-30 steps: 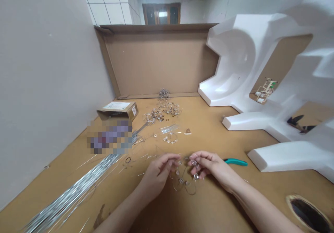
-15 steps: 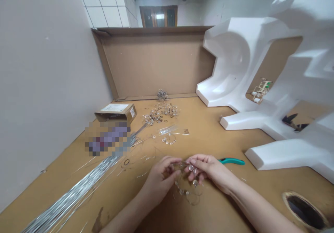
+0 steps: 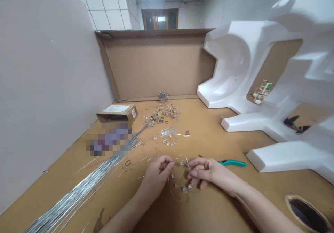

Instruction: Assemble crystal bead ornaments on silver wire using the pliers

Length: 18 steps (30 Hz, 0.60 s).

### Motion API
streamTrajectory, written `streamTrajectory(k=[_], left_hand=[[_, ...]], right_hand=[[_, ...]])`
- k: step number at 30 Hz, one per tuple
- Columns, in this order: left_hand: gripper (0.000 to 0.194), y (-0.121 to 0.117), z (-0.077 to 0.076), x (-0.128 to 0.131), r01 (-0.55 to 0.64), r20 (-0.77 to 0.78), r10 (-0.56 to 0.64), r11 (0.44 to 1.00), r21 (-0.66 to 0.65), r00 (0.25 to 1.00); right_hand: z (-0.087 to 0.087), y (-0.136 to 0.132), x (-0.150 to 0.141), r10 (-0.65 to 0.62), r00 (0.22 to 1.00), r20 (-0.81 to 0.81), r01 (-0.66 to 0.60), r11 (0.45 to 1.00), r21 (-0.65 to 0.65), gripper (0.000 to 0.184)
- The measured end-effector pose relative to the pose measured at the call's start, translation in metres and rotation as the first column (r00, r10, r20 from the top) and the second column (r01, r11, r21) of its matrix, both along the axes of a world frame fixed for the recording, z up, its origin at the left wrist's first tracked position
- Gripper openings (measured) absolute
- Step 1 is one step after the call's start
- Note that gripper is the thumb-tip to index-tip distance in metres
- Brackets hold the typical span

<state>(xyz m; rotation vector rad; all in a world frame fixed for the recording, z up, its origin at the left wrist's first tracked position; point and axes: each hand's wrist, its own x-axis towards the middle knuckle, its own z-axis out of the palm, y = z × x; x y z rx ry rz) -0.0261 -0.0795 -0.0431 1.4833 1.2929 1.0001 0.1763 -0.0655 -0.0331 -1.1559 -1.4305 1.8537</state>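
Note:
A thin wire ring strung with clear beads [image 3: 184, 190] is held between my two hands, just above the brown work surface. My left hand [image 3: 159, 173] pinches its left side between thumb and fingers. On the other side, my right hand [image 3: 206, 172] grips the ring, and a loose curved wire end rises near its fingertips. Partly behind the right hand lies a tool with a teal handle [image 3: 233, 163]; its working end is mostly hidden. Farther out rests another beaded wire ring [image 3: 170, 140], close to some short straight wires [image 3: 168, 131].
A long bundle of silvery wires [image 3: 78, 191] runs along the left, by an open cardboard box [image 3: 117, 113]. Beaded rings [image 3: 153, 117] are piled toward the back. White molded foam [image 3: 276, 153] stands at right, above a dark round hole [image 3: 308, 212]. One patch at left is pixelated.
My hands have drawn slightly apart, and the beaded wire ring is opened into a rounder loop. A curved wire end now stands up between them. The view has shifted slightly.

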Motion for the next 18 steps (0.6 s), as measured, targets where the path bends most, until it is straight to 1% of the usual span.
streamTrajectory(k=[2, 5, 7, 9, 10, 12, 15, 16, 18], left_hand=[[0.019, 0.000, 0.001, 0.000, -0.012, -0.009, 0.012, 1.000, -0.006, 1.000], [0.016, 0.000, 0.003, -0.001, -0.023, -0.071, 0.026, 0.999, 0.049, 0.997], [0.016, 0.000, 0.004, -0.002, 0.027, -0.131, -0.018, 0.998, 0.065, 0.991], [0.021, 0.000, 0.004, -0.002, 0.084, -0.189, -0.075, 0.996, 0.037, 0.979], [0.022, 0.000, 0.004, -0.003, 0.091, -0.217, -0.084, 0.996, 0.025, 0.972], [0.023, 0.000, 0.003, -0.003, 0.066, -0.263, -0.058, 0.998, 0.022, 0.963], [0.019, 0.001, 0.000, -0.003, 0.042, -0.297, -0.032, 0.999, 0.027, 0.954], [0.016, 0.001, -0.001, -0.003, 0.046, -0.307, -0.034, 0.998, 0.033, 0.951], [0.011, 0.001, -0.003, -0.003, 0.053, -0.330, -0.029, 0.997, 0.064, 0.944]], right_hand=[[-0.001, 0.001, 0.000, 0.010, 1.000, 0.001, -0.010, 1.000, 0.022, 0.037], [-0.002, 0.003, 0.001, -0.002, 1.000, -0.008, 0.002, 0.999, 0.055, 0.038], [-0.003, 0.004, 0.000, -0.032, 0.999, 0.014, 0.031, 0.996, 0.083, 0.040], [-0.006, 0.005, -0.002, -0.055, 0.997, 0.051, 0.049, 0.993, 0.110, 0.043], [-0.009, 0.006, -0.004, -0.051, 0.996, 0.070, 0.043, 0.992, 0.118, 0.044], [-0.016, 0.005, -0.008, -0.021, 0.995, 0.100, 0.007, 0.992, 0.129, 0.047], [-0.023, -0.001, -0.015, 0.019, 0.988, 0.155, -0.045, 0.985, 0.168, 0.046], [-0.023, -0.003, -0.015, 0.022, 0.985, 0.170, -0.053, 0.982, 0.181, 0.045], [-0.016, -0.006, -0.013, -0.010, 0.965, 0.262, -0.068, 0.956, 0.285, 0.040]])
